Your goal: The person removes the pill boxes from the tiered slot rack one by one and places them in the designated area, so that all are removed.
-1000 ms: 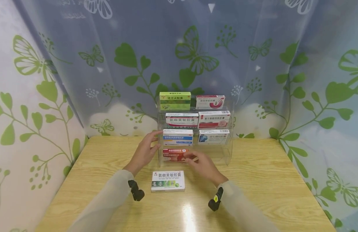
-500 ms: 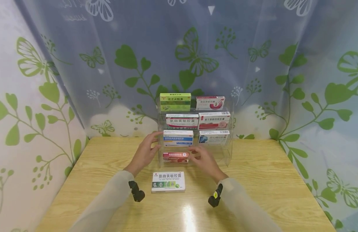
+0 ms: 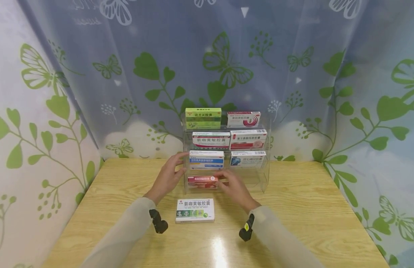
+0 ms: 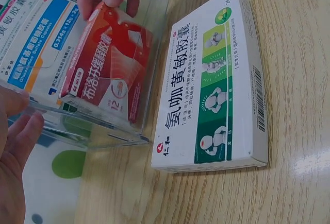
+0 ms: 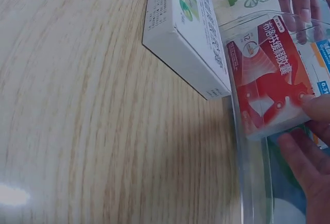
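A red medicine box (image 3: 202,182) leans in the bottom tier of a clear acrylic rack (image 3: 247,178), at the left. My right hand (image 3: 234,188) pinches its right end. In the right wrist view the thumb lies on the printed front of the red box (image 5: 268,74), with fingers behind it. My left hand (image 3: 166,176) touches the rack's left side, thumb and fingers spread, holding no box. In the left wrist view its fingertips rest right at the clear side panel. A white medicine box with a green picture strip (image 3: 195,210) lies flat on the table before the rack.
Higher tiers hold a blue-and-white box (image 3: 207,160), a white box with a blue picture (image 3: 247,159), a green box (image 3: 203,118) and several red-and-white boxes. Beneath everything is a wood-grain table (image 3: 294,208). Behind it hangs a leaf-patterned curtain (image 3: 180,44).
The red box has sunk lower in the bottom tier. My right hand has shifted slightly up along its right end. The left hand stays at the rack's side.
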`<state>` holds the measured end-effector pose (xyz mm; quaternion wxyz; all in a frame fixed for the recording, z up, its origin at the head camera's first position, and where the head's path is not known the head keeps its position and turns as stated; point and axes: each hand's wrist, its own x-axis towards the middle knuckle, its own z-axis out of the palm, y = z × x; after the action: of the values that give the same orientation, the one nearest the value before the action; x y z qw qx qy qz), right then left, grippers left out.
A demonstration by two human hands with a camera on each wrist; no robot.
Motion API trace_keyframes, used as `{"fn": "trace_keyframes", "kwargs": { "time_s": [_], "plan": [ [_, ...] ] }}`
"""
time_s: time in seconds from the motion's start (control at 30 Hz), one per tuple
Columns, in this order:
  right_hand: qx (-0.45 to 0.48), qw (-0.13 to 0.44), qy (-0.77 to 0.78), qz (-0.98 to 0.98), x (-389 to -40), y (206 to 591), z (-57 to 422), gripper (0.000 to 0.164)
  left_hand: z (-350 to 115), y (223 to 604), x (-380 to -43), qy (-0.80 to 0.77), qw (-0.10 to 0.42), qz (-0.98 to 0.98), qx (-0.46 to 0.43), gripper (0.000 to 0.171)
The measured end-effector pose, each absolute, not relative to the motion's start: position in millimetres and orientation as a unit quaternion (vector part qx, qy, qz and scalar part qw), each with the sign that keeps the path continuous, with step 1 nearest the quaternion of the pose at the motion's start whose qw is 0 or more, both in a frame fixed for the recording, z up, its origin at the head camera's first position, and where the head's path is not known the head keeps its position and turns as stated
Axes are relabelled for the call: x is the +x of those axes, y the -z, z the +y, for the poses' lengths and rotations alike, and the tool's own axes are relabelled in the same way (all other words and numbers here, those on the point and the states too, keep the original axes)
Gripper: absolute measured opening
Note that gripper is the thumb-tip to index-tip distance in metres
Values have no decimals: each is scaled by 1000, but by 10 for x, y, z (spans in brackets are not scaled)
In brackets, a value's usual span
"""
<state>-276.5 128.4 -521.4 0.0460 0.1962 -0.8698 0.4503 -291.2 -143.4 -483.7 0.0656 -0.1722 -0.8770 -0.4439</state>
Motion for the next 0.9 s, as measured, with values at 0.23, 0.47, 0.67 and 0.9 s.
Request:
{"fn": "trace_keyframes", "kwargs": {
  "time_s": [0.23, 0.47, 0.67, 0.9],
  "plan": [
    [164, 44, -473, -864, -2732, 5066, 1375, 28, -1429, 4838, -2906, 445, 64, -876, -172, 58],
    [158, 58, -477, -862, -2688, 4932, 1604, 28, -1424, 4841, -2909, 443, 64, -877, -173, 58],
    [155, 82, -478, -861, -2602, 4878, 1892, 30, -1421, 4846, -2907, 442, 64, -877, -175, 59],
    [135, 45, -469, -871, -2481, 4967, 2188, 30, -1427, 4846, -2907, 445, 65, -875, -178, 59]
  ]
}}
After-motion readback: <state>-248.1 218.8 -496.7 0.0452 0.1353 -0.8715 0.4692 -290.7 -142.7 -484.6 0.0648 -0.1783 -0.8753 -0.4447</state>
